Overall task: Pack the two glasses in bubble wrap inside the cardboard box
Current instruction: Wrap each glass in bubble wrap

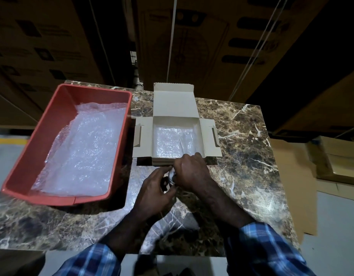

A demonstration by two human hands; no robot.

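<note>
An open cardboard box [210, 138] lies on the marble table with its lid and side flaps spread out. A sheet of bubble wrap [173, 142] lines its bottom. Just in front of the box, both my hands meet around a clear glass [171, 175], mostly hidden by my fingers. My right hand [191, 170] grips it from the right and above. My left hand [154, 189] holds it from the left and below. A second glass is not visible.
A red plastic tub [52, 124] holding more bubble wrap [82, 148] stands at the left of the marble table [248, 156]. Large cardboard cartons rise behind the table. Flattened cardboard and small boxes [335, 162] lie on the floor at the right.
</note>
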